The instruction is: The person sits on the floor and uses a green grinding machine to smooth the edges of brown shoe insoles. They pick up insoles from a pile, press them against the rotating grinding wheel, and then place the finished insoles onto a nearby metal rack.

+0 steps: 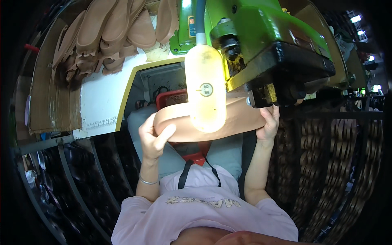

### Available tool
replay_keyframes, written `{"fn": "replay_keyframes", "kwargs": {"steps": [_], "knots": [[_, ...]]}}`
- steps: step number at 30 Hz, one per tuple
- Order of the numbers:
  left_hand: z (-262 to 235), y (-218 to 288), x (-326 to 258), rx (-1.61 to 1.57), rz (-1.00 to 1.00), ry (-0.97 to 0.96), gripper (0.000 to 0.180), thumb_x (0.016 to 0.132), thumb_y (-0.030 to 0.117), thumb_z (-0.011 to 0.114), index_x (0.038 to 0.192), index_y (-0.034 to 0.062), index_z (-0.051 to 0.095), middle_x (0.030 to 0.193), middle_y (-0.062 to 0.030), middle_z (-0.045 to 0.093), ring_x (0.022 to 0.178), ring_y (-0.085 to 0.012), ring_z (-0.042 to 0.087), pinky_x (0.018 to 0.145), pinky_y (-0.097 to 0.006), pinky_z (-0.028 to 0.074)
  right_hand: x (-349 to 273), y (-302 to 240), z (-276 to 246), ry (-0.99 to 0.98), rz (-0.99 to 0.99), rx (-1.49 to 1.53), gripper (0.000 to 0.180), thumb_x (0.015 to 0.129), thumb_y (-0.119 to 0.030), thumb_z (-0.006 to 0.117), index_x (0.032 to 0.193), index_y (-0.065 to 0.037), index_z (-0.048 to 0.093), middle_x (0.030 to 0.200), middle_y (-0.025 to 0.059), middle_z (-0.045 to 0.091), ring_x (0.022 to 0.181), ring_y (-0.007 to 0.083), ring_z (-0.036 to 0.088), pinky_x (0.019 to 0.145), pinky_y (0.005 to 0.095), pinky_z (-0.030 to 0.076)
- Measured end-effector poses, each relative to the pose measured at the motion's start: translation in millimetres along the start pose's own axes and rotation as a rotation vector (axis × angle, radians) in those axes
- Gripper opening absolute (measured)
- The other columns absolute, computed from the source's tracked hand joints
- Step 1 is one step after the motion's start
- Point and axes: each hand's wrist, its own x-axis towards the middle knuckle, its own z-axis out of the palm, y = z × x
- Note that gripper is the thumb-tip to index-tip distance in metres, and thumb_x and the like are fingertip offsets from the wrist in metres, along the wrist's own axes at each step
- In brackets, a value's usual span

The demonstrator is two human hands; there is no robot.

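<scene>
Both my hands hold a long tan shoe sole [241,119] level in front of me, below a green machine [265,22]. My left hand [153,138] is closed on its rounded left end, thumb on the near side wall. At the other end, my right hand [268,123] pinches the sole close under the machine's black head [286,67]. A glowing lamp [205,77] hangs in front of the sole and hides its middle. Where the sole's right end meets the machine, the contact is partly hidden by the black head.
Several brown soles [108,26] are piled at the far left beside a cardboard flap [55,98]. A white tabletop [100,108] has a yellow-edged cutout, with a red crate [163,98] below it. Racks of soles [310,163] stand at the right, dark racks [81,167] at the left.
</scene>
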Motion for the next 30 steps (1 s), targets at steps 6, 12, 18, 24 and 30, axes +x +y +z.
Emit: {"fn": "replay_keyframes", "kwargs": {"steps": [6, 12, 18, 24, 30], "knots": [[-42, -22, -35, -0.100, -0.163, 0.059, 0.038, 0.078, 0.011, 0.071, 0.110, -0.0053, 0.057, 0.102, -0.0087, 0.064, 0.094, -0.0128, 0.059, 0.086, -0.027, 0.045, -5, 5, 30, -0.145, 0.016, -0.076, 0.037, 0.073, 0.002, 0.067, 0.107, -0.002, 0.055, 0.101, 0.0082, 0.063, 0.094, 0.0151, 0.059, 0.087, 0.0288, 0.045], [-48, -51, -88, -0.101, -0.391, 0.043, 0.037, 0.077, 0.008, 0.074, 0.108, -0.0039, 0.059, 0.103, -0.0095, 0.065, 0.094, -0.0138, 0.061, 0.086, -0.028, 0.047, -2, 5, 79, -0.265, 0.116, -0.162, 0.048, 0.066, 0.005, 0.075, 0.111, 0.001, 0.057, 0.104, 0.0081, 0.063, 0.096, 0.0156, 0.061, 0.086, 0.0287, 0.048], [32, -22, -31, 0.071, -0.112, -0.210, 0.040, 0.078, 0.003, 0.071, 0.114, -0.0073, 0.057, 0.106, -0.0102, 0.065, 0.095, -0.0140, 0.060, 0.085, -0.027, 0.048, -8, 23, 104, -0.251, -0.140, -0.289, 0.052, 0.068, 0.001, 0.079, 0.114, 0.001, 0.053, 0.104, 0.0088, 0.062, 0.092, 0.0170, 0.062, 0.084, 0.0296, 0.049], [75, -24, 20, 0.102, 0.154, -0.169, 0.027, 0.082, 0.000, 0.067, 0.107, -0.0063, 0.060, 0.099, -0.0103, 0.066, 0.089, -0.0141, 0.061, 0.081, -0.027, 0.049, -64, 50, 59, -0.098, -0.065, -0.314, 0.047, 0.077, -0.005, 0.075, 0.115, 0.004, 0.049, 0.110, 0.0152, 0.061, 0.097, 0.0201, 0.061, 0.082, 0.0315, 0.051], [80, -31, 0, -0.036, 0.092, -0.048, 0.027, 0.083, -0.002, 0.066, 0.108, -0.0074, 0.057, 0.096, -0.0122, 0.066, 0.087, -0.0132, 0.063, 0.081, -0.025, 0.050, -171, 78, -51, -0.003, 0.558, -0.181, 0.051, 0.074, -0.010, 0.077, 0.115, 0.007, 0.052, 0.108, 0.0140, 0.061, 0.097, 0.0180, 0.060, 0.087, 0.0305, 0.048]]}}
